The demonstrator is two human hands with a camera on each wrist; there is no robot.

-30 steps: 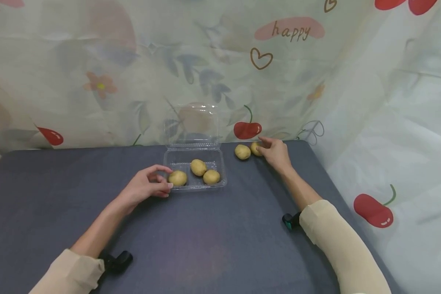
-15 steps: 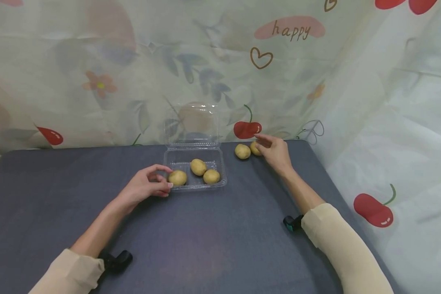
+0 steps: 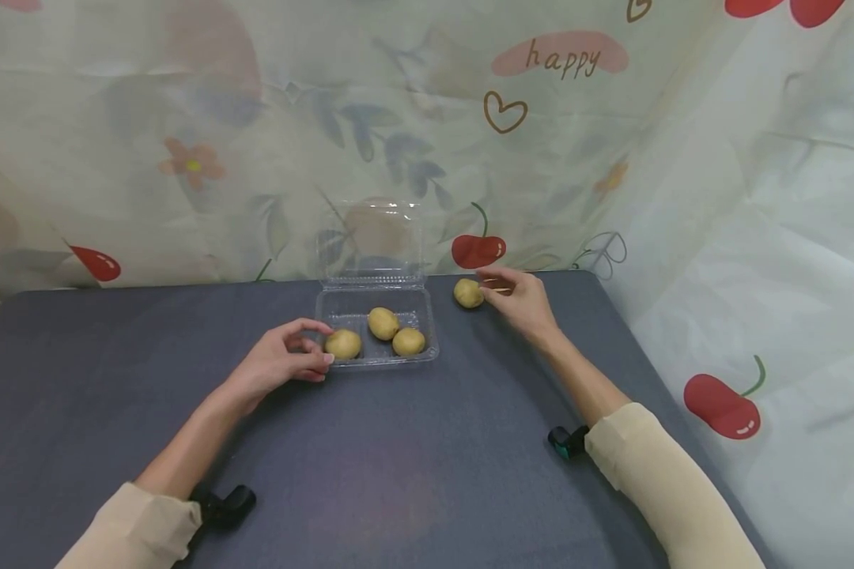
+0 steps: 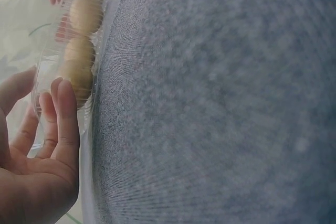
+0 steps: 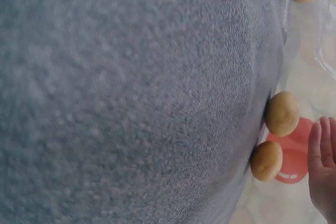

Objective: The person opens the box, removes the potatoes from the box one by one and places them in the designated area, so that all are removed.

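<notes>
A clear plastic clamshell container (image 3: 432,348) stands open on the dark table, its lid (image 3: 370,237) upright at the back. Three potatoes (image 3: 383,323) lie in it. My left hand (image 3: 285,359) holds the container's left end between thumb and fingers (image 4: 65,124), next to the nearest potato (image 4: 76,80). To the right of the container, one loose potato (image 3: 468,293) shows in the head view. The right wrist view shows two loose potatoes (image 5: 282,114) (image 5: 266,160) side by side. My right hand (image 3: 518,299) hovers just beside them with straight fingers (image 5: 321,150), holding nothing.
The grey table (image 3: 398,458) ends at a patterned cloth backdrop (image 3: 562,158) close behind the container and along the right side. Black wrist cameras (image 3: 228,504) (image 3: 565,440) sit at both sleeves.
My right hand has shifted a little left over the loose potatoes, hiding the right one in the head view. The left hand and the container have stayed put.
</notes>
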